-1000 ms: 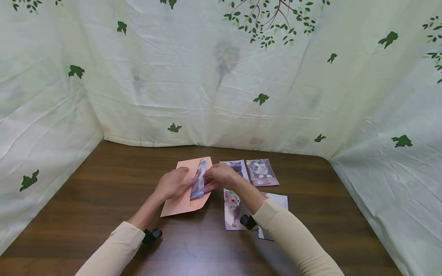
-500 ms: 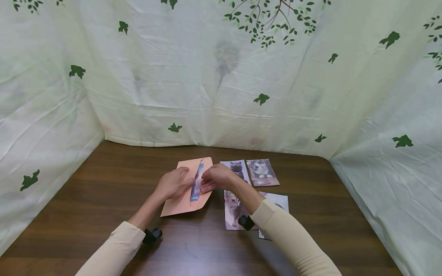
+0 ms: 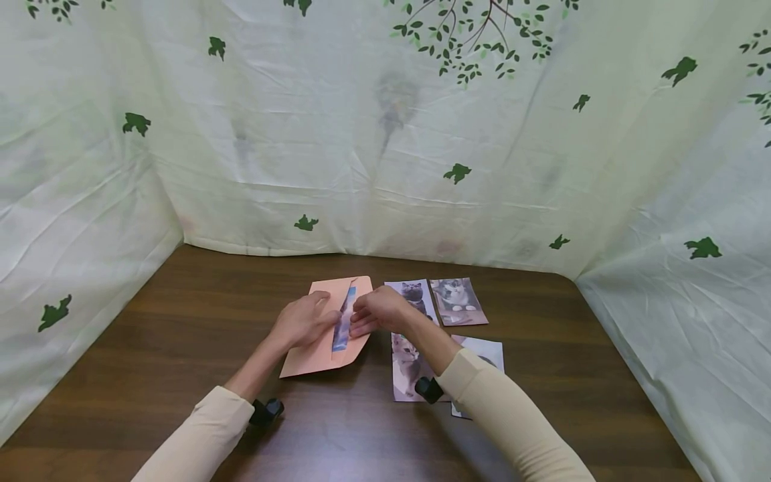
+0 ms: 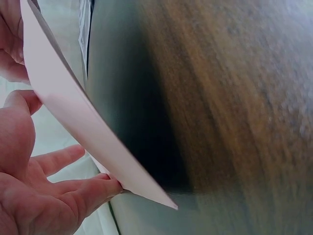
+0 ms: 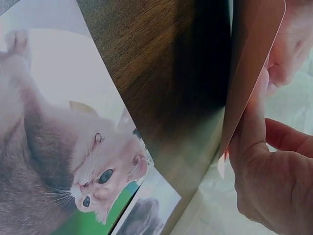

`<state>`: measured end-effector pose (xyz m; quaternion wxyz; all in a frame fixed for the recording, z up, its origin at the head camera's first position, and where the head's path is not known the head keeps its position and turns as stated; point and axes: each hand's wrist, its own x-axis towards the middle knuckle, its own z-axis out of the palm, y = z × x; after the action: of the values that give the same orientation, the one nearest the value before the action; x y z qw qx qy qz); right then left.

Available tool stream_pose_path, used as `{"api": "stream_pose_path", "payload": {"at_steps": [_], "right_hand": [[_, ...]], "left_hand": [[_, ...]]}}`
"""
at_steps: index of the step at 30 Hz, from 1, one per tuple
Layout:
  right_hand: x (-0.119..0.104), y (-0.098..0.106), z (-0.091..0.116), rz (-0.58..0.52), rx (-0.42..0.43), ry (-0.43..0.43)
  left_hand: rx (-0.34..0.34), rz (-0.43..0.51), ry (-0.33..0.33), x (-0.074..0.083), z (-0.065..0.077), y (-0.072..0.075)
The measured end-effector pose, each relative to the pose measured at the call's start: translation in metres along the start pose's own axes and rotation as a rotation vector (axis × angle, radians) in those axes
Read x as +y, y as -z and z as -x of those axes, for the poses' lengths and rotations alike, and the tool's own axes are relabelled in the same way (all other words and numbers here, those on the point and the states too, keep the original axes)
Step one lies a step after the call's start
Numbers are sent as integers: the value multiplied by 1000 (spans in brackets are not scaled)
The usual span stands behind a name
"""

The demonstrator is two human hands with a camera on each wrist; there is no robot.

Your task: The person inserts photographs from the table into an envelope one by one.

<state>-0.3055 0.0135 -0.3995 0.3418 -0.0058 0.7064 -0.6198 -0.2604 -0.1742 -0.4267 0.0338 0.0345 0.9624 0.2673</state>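
Observation:
A peach paper envelope (image 3: 308, 357) is held tilted above the table in the head view. A blue-toned picture card (image 3: 341, 333) shows as a narrow strip at its opening, the rest hidden inside. My left hand (image 3: 305, 320) grips the envelope from the left; in the left wrist view its thumb and fingers lie on either side of the paper. My right hand (image 3: 379, 309) is at the opening on the right, curled fingers at the flap and card. In the right wrist view, one finger of the right hand (image 5: 274, 171) lies against the envelope (image 5: 252, 73); its exact contact is partly hidden.
Several cat pictures lie right of the envelope: a grey-cat picture (image 3: 414, 292), a kitten picture (image 3: 406, 375) partly under my right forearm, a picture (image 3: 458, 301) at the back right and one (image 3: 486, 349) in front. A white leaf-print cloth (image 3: 361, 167) borders the brown table (image 3: 199, 321).
The picture card has slid left into the envelope, so a narrower strip shows. My right hand moved slightly left with it, then stayed nearly still. The left hand has kept its grip.

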Motion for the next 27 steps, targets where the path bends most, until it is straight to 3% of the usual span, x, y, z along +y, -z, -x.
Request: {"api": "stream_pose_path", "payload": {"at_steps": [18,27], "right_hand": [[-2,-1,0,48,5,-19],[-4,-4,3,-5,-21,-16]], "left_hand": [[-6,17,17,1,0,0],[7,1,0,0,0,0]]}}
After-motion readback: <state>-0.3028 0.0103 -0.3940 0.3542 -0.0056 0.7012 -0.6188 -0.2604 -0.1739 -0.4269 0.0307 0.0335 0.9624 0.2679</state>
